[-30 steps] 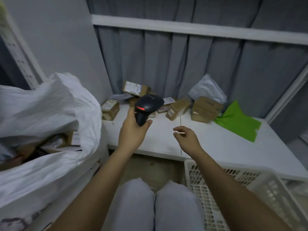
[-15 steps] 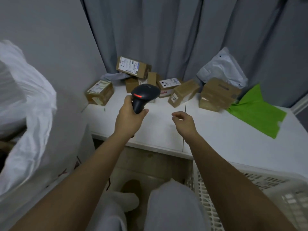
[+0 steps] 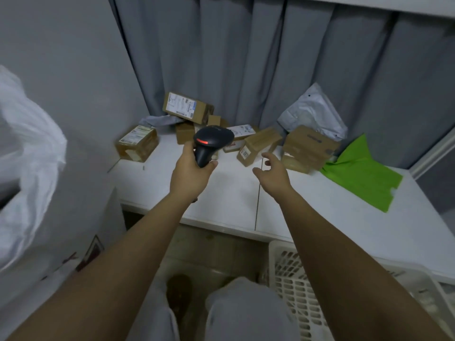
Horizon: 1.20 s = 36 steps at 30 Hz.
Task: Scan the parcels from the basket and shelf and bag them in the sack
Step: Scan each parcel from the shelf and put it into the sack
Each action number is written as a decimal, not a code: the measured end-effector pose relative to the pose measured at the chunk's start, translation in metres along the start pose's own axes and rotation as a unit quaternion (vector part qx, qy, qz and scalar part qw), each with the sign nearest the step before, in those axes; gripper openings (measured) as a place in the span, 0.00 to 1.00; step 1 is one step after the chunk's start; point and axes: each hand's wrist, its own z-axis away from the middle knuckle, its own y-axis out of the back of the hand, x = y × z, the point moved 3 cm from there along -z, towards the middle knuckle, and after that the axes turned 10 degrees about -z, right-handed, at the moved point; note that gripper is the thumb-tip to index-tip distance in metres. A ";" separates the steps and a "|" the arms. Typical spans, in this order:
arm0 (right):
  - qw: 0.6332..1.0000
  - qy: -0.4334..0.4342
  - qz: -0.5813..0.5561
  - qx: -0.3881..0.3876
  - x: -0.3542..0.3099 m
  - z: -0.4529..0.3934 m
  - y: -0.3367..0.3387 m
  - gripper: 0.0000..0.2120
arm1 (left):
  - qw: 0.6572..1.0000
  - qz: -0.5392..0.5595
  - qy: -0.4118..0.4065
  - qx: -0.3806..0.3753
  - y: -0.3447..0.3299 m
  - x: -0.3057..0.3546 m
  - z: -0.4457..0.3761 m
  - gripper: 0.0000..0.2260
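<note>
a black handheld scanner (image 3: 209,146) is gripped by the left hand (image 3: 190,173) just left of the frame's centre, the fingers and thumb wrapped round its handle, a red strip lit on its head. the scanner is held above the white shelf (image 3: 221,193), in front of a heap of parcels at the back. to the right of centre the right hand (image 3: 272,172) is raised over the shelf with fingers spread and loosely bent, holding nothing, close to a tilted brown box (image 3: 258,148) but apart from it.

the parcels are gathered against the grey curtain (image 3: 246,57) in the upper middle of the frame. a labelled box (image 3: 187,108) is seen on top of the heap, tilted, with smaller brown boxes under and beside it. a taped box (image 3: 138,143) lies alone toward the left end of the shelf. a larger carton (image 3: 310,148) is set to the right of the tilted box, with a grey mailer bag (image 3: 315,112) leaning behind it. a green flat bag (image 3: 362,173) is laid on the shelf at the right.

the white sack (image 3: 27,156) is seen at the left edge of the frame, blurred. the white plastic basket (image 3: 293,279) is placed at the lower right, below the shelf edge; what it holds cannot be told. 2 forearms run from the lower edge, and grey-clad knees (image 3: 243,311) are seen at the bottom centre.
</note>
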 end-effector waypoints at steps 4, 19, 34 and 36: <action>0.998 -0.021 0.051 -0.017 0.014 -0.017 0.020 0.38 | 1.000 0.020 0.007 -0.010 -0.021 0.004 -0.019 0.18; 0.963 -0.034 0.221 0.150 0.106 -0.108 0.118 0.42 | 0.994 0.084 -0.012 -0.070 -0.171 0.007 -0.090 0.19; 0.732 0.172 0.605 0.260 0.196 -0.226 0.138 0.45 | 0.986 0.124 0.008 -0.108 -0.283 -0.025 -0.159 0.14; 0.726 0.206 0.597 0.272 0.195 -0.229 0.140 0.39 | 0.986 0.124 0.010 -0.113 -0.288 -0.028 -0.160 0.14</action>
